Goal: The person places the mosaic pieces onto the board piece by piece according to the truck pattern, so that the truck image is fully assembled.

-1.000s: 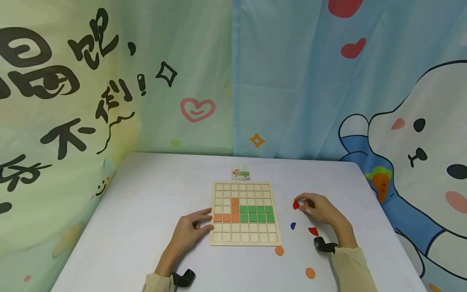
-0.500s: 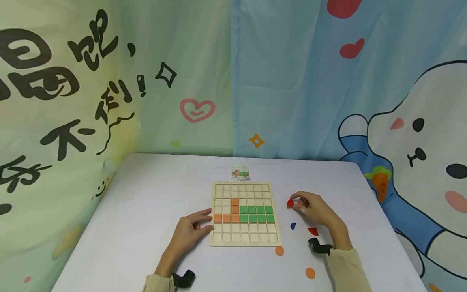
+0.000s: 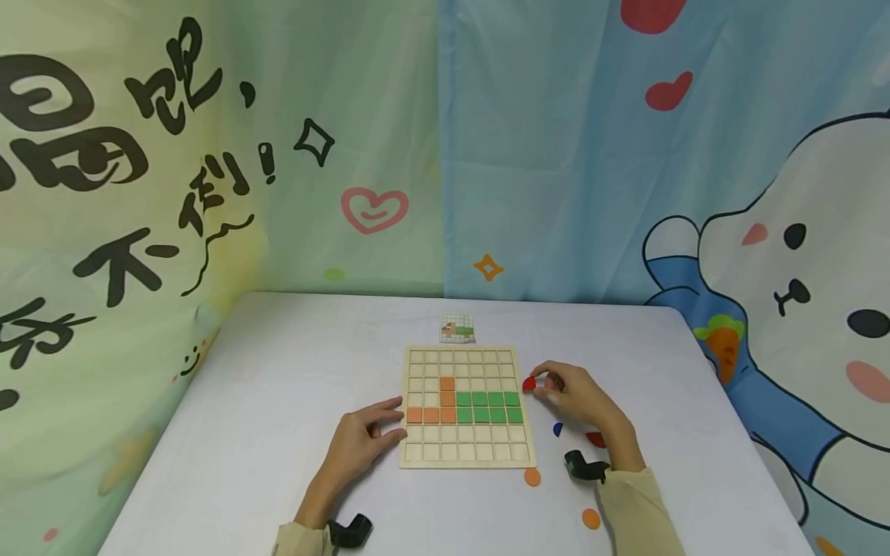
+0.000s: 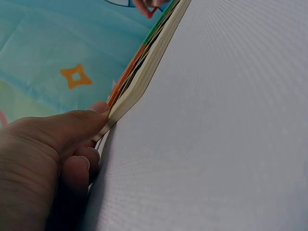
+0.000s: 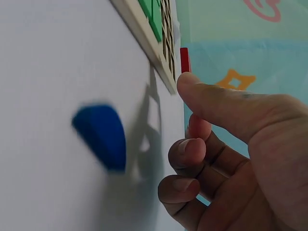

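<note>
A square wooden grid board [image 3: 487,455] lies on the table, with orange squares [image 3: 432,415] and green squares [image 3: 490,407] in some of its cells. Along its left edge rests my left hand [image 3: 360,439]; thumb and fingertips touch the rim some way apart, and the left wrist view has the thumb [image 4: 79,124] against the board's corner. Just off the board's right edge, my right hand [image 3: 575,392] pinches a small red wedge-shaped piece [image 3: 529,384] between thumb and fingers. Part of that red piece [image 5: 185,58] shows beyond the thumb in the right wrist view.
Right of the board lie a blue half-round piece [image 3: 558,429] and another red wedge [image 3: 596,439], partly hidden by the right arm. Two orange discs are nearer: one disc [image 3: 532,477] by the board's corner, another disc [image 3: 591,519] further right. A pattern card [image 3: 456,328] stands behind the board.
My right hand has moved left toward the board, carrying the red wedge from the loose pieces to beside the right edge. The left hand and the board stay in place.
</note>
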Demonstrator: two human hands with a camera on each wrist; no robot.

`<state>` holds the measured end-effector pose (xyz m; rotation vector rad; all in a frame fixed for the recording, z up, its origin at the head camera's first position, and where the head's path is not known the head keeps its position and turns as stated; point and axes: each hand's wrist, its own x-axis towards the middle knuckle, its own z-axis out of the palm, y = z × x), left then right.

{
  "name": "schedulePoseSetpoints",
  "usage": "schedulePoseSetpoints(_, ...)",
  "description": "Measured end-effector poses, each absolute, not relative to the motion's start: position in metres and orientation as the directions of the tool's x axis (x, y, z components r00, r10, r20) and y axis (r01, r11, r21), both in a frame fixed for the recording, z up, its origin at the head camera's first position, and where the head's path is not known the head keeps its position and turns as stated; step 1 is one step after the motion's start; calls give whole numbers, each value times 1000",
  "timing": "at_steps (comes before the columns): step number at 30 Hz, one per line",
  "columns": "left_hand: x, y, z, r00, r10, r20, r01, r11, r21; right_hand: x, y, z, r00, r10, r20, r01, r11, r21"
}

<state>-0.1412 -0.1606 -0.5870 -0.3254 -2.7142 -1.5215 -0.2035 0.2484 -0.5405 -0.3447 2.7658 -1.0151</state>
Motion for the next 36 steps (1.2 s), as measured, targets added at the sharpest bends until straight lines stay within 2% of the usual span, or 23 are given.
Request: schedulePoseSetpoints(36,-141,-162,-588,-977,175,126,198,499,843,-209,153,-545,-904,-428,-16,-295,648,-702)
